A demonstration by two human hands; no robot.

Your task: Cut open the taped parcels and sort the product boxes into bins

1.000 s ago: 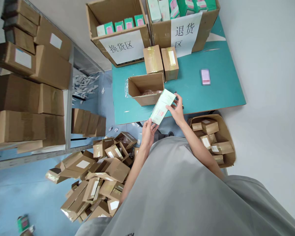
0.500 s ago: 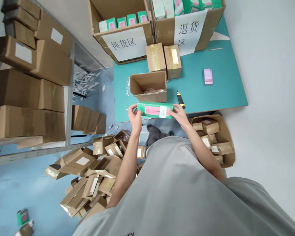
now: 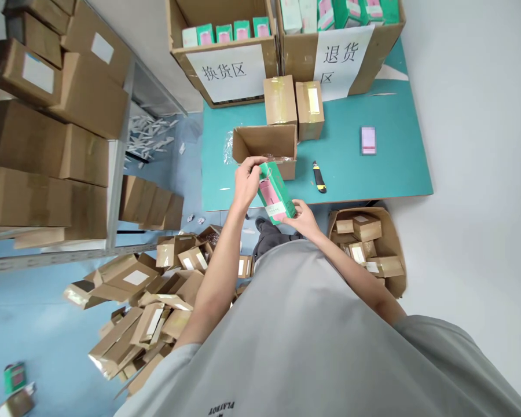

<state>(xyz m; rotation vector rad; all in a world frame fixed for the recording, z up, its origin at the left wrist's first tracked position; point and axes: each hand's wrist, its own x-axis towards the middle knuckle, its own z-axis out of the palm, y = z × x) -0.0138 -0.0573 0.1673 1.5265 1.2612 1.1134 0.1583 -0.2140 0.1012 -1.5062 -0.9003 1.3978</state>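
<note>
Green card with a pink front panel makes up the narrow box [image 3: 276,192], held slantwise above the near edge of the worktop [image 3: 347,165], just in front of the open carton [image 3: 264,139]. Fingers of the left hand [image 3: 247,182] are clamped on its upper end, and those of the right hand [image 3: 303,220] grip its lower corner. Whether the box touches the carton cannot be told. Some clear wrap [image 3: 280,158] shows inside that carton; a black and yellow cutter [image 3: 319,178] lies to its right, and two taped cartons [image 3: 280,99] stand behind, before the large boxes [image 3: 297,58] with white paper signs [image 3: 228,72]. Judging by the tilt and two-handed hold, the step in hand is handling the box to view its faces. Any next move seems to call for a firm grip at one end before the other hand loosens.
</note>
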